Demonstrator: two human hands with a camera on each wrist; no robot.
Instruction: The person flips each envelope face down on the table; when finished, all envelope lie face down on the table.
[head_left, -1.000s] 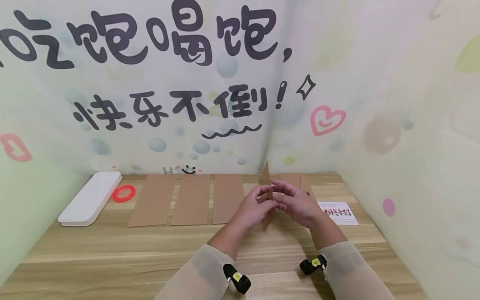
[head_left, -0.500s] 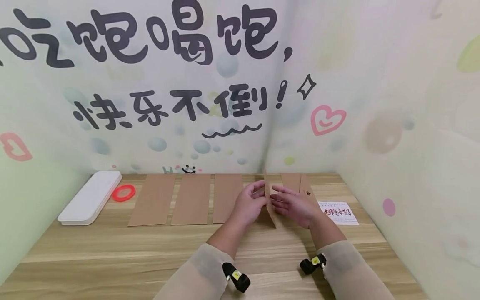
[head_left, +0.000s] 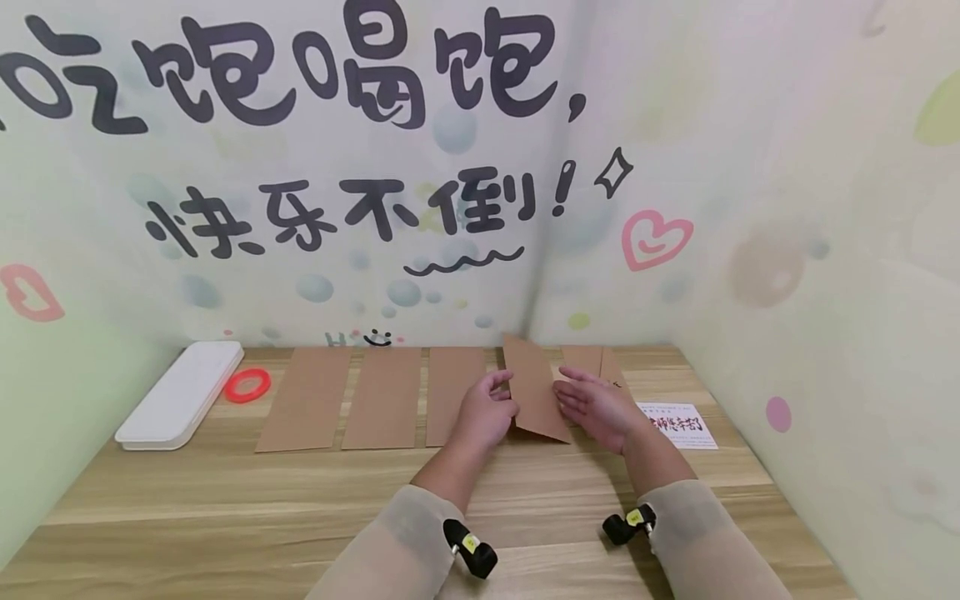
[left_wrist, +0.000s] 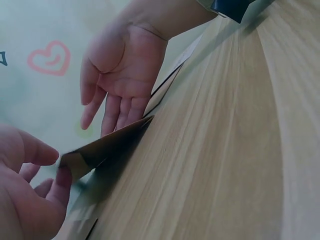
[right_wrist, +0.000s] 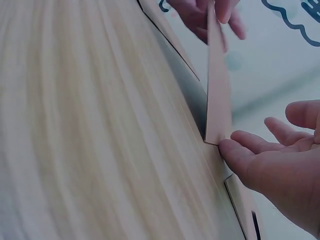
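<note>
A brown kraft-paper card (head_left: 536, 387) tilts over the table, its left edge raised and its right edge low. My left hand (head_left: 483, 412) pinches that raised edge between thumb and fingers; the left wrist view shows the grip at the card's corner (left_wrist: 77, 162). At the lower edge is my right hand (head_left: 603, 408), palm turned inward and fingers fairly straight. In the right wrist view its fingertips (right_wrist: 230, 150) meet or nearly meet the card's near end (right_wrist: 218, 115). Whether the card is a folded sheet or an envelope, I cannot tell.
Several matching brown cards lie in a row to the left, such as this one (head_left: 384, 400). More brown paper (head_left: 583, 360) and a white printed card (head_left: 678, 427) lie to the right. A white case (head_left: 180, 396) and a red tape ring (head_left: 247, 386) are far left.
The brown card stood edge-up between both hands; it has swung down to the right, showing its broad face. My left hand has moved slightly left, and the hands are farther apart.
</note>
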